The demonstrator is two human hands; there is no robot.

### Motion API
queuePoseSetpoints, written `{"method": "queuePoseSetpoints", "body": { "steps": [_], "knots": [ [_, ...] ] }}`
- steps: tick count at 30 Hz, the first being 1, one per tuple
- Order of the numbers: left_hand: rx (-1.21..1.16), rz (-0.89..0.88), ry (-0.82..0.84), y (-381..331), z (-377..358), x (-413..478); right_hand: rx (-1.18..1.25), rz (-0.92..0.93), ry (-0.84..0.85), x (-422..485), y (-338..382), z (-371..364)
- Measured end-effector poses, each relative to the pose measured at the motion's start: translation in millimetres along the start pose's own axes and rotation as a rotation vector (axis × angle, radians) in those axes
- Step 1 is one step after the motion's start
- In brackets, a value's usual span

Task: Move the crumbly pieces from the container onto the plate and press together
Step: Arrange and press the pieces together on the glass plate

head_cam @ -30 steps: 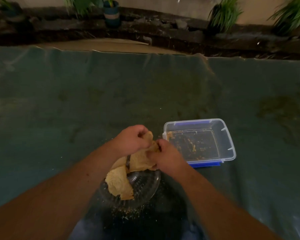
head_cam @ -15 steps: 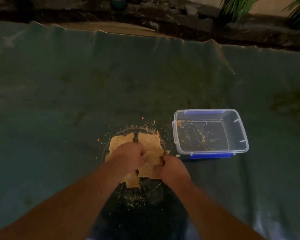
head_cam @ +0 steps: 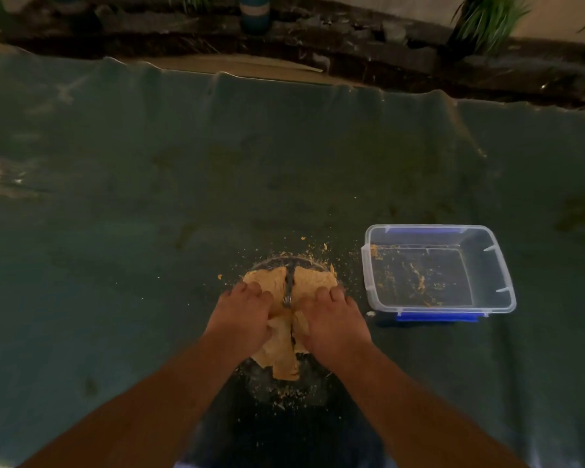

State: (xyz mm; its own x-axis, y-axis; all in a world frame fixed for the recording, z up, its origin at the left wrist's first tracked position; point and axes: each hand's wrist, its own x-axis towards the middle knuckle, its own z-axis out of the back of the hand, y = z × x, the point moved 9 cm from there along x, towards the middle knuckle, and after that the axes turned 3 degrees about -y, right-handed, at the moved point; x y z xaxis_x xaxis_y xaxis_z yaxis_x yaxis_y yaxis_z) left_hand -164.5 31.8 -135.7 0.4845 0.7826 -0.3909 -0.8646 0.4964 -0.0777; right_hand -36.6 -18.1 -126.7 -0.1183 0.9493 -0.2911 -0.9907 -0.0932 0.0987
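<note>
Near the surface's [head_cam: 149, 197] near edge, the left hand [head_cam: 240, 319] and right hand [head_cam: 331, 322], each grip flat, palm down, press two slabs [head_cam: 313, 280] split by a gap running near-to-far on one plate [head_cam: 277, 261], with one near-empty container [head_cam: 436, 268] further right.
</note>
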Motion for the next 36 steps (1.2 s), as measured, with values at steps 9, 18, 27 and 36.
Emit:
{"method": "queuePoseSetpoints", "body": {
  "steps": [9, 18, 27, 36],
  "knots": [
    [-0.293, -0.025, 0.011, 8, 2, -2, 0.175, -0.055, 0.043, -2, -17, -8],
    [-0.136, -0.001, 0.082, 5, -15, -21, 0.136, 0.028, 0.068, -19, -7, -20],
    [-0.112, -0.105, -0.104, -13, -13, -11, 0.116, 0.039, -0.051, -6, -1, -14],
    [0.013, -0.364, -0.206, -23, -41, -54, 0.077, 0.306, -0.044, -53, 19, -35]
  ]
}}
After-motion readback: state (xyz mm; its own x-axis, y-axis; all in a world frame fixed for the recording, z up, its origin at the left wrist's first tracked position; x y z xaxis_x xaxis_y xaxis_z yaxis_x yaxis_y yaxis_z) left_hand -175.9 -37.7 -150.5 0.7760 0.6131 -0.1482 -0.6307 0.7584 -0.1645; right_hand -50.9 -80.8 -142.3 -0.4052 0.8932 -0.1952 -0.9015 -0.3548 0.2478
